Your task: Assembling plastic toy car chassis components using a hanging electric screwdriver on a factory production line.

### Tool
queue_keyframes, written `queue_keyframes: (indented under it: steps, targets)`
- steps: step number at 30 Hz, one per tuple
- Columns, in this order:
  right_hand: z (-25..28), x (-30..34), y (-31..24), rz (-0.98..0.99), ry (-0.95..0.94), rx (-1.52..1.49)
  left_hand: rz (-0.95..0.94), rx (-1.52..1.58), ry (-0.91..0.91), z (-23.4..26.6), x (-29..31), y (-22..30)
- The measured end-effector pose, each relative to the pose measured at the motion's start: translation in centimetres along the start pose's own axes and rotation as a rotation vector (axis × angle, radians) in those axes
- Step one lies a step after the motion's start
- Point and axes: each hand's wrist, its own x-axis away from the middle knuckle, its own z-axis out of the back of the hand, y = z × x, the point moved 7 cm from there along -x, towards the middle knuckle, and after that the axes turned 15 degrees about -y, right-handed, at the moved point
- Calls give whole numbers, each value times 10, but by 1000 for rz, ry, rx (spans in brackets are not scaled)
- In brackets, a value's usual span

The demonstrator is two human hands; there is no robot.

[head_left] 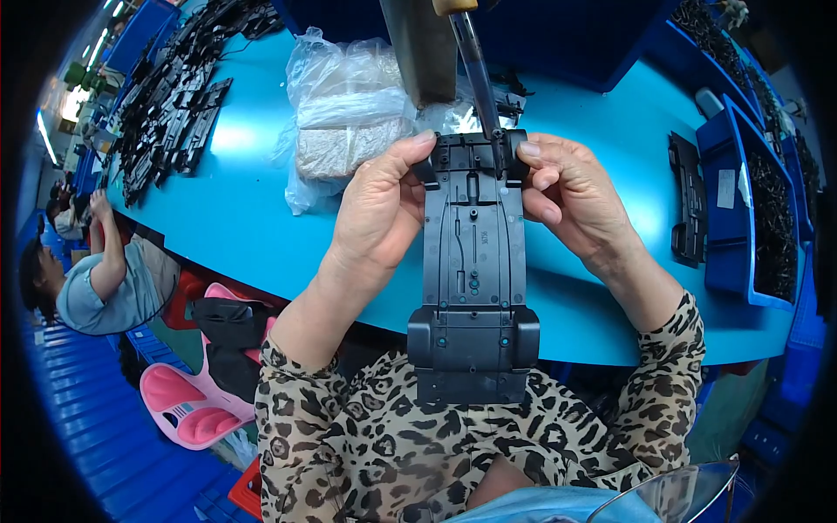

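Observation:
A long black moulded plastic car chassis (475,270) is held up lengthwise in front of me, its ribs, slots and screw holes showing. My left hand (379,205) grips its far left corner, thumb on top. On the far right corner, my right hand (575,196) pinches the edge between thumb and fingers. The lower end of a slim upright tool (475,70) reaches the far right part of the chassis; whether it touches is unclear. Beside it hangs a grey metal plate (421,52).
A plastic-wrapped bundle (349,113) sits left of my hands on the turquoise table (253,200). Black parts (179,105) are piled far left. Another black part (687,200) lies near a blue bin (732,235) at right. A person (105,270) sits at left, near a pink chair (187,401).

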Motion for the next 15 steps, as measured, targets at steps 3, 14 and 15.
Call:
queue_keyframes:
  steps: [3, 14, 15]
  targets:
    - [-1, -1, 0, -4, 11, 2, 1, 1, -19, 0, 0, 0]
    - [-1, -1, 1, 5, 9, 14, -24, -2, -6, 4, 0, 1]
    - [-1, -1, 1, 4, 8, 16, -24, -2, -6, 3, 0, 1]
